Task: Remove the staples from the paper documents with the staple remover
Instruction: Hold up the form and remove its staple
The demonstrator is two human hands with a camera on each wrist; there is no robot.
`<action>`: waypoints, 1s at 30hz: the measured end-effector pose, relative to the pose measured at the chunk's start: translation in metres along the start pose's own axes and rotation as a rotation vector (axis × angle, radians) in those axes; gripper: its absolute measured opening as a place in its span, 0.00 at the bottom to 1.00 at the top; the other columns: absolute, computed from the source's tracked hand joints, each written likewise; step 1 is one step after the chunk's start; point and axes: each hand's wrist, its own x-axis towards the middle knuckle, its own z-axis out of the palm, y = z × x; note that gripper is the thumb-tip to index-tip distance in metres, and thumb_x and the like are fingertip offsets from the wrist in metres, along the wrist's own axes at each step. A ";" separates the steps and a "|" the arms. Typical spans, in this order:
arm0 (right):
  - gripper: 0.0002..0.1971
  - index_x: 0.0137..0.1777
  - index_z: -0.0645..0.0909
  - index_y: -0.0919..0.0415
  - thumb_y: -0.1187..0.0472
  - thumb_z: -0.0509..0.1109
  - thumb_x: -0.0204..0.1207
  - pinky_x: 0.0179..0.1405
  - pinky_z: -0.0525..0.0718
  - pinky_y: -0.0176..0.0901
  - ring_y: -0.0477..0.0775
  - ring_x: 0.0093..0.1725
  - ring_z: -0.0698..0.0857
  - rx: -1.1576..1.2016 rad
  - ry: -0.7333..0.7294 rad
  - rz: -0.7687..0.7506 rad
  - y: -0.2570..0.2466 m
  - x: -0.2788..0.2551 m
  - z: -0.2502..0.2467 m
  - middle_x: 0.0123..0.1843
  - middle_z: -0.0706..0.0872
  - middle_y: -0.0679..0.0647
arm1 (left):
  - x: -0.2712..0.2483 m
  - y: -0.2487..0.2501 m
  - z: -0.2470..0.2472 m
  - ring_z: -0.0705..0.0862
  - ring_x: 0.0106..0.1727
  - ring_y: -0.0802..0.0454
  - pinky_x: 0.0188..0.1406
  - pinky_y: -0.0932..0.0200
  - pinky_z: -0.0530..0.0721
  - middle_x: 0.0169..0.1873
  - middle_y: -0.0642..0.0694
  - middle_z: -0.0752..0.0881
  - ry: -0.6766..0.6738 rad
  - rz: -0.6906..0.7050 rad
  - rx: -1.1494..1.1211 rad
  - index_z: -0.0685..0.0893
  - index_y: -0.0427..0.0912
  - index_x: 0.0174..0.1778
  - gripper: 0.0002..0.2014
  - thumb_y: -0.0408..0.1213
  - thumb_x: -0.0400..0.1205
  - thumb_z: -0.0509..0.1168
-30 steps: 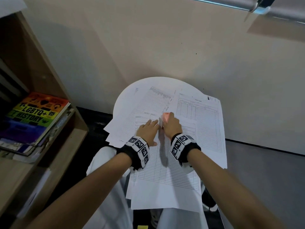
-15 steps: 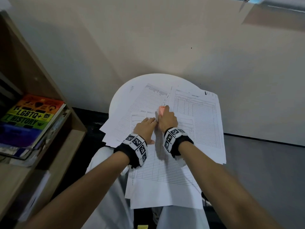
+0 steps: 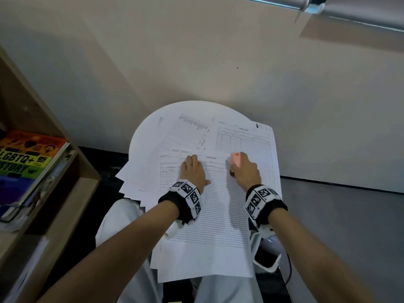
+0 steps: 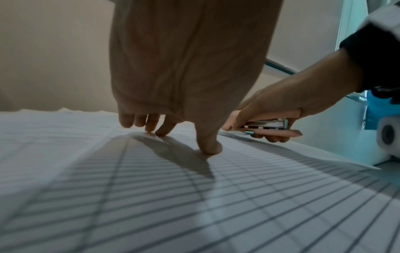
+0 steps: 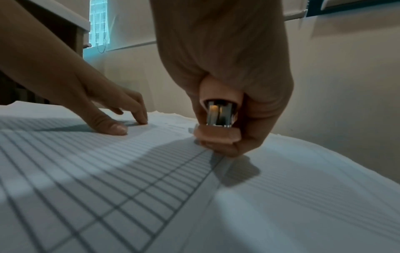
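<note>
Round and white, the surface (image 3: 148, 132) stands against a pale wall and carries overlapping sheets that spill past its edges. On top lies the ruled form (image 3: 209, 206), headed "STOCK CARD", its near end hanging over the person's lap. At that form's far right corner is the pink staple remover (image 3: 235, 159), its metal parts showing between two pink plates in the wrist views. The right hand (image 3: 246, 169) has thumb and fingers curled round it, the lower fingers touching the paper. The left hand (image 3: 193, 169) is apart from it, at the form's far left corner, with fingertips and thumb pressed on the sheet and a ring on one finger. Further left, a wooden shelf (image 3: 65, 193) holds a rainbow-coloured book (image 3: 28, 158) lying flat.
</note>
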 end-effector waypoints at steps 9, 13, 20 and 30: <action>0.26 0.78 0.63 0.53 0.45 0.58 0.82 0.56 0.83 0.58 0.69 0.59 0.82 -0.010 -0.032 -0.038 0.004 0.000 0.000 0.66 0.79 0.67 | 0.011 0.020 0.000 0.47 0.84 0.41 0.81 0.44 0.57 0.83 0.49 0.51 -0.113 0.221 -0.144 0.59 0.45 0.81 0.36 0.42 0.79 0.69; 0.25 0.77 0.64 0.57 0.47 0.58 0.83 0.53 0.82 0.56 0.70 0.59 0.82 -0.050 -0.024 -0.028 0.001 0.005 0.002 0.66 0.79 0.68 | 0.011 0.025 0.000 0.48 0.84 0.40 0.80 0.42 0.59 0.83 0.50 0.52 -0.108 0.212 -0.096 0.60 0.45 0.80 0.35 0.41 0.79 0.69; 0.25 0.79 0.61 0.62 0.52 0.56 0.85 0.51 0.79 0.55 0.70 0.61 0.80 -0.043 0.002 0.010 -0.013 0.008 0.007 0.66 0.77 0.69 | 0.013 0.028 -0.001 0.48 0.84 0.39 0.81 0.41 0.59 0.83 0.51 0.53 -0.108 0.194 -0.103 0.62 0.46 0.78 0.35 0.39 0.78 0.71; 0.24 0.77 0.63 0.60 0.53 0.59 0.84 0.45 0.76 0.52 0.71 0.58 0.82 -0.012 0.029 -0.024 -0.018 0.018 0.006 0.63 0.78 0.69 | 0.015 0.030 0.001 0.48 0.84 0.39 0.81 0.40 0.59 0.83 0.50 0.53 -0.114 0.182 -0.097 0.60 0.46 0.80 0.37 0.39 0.78 0.71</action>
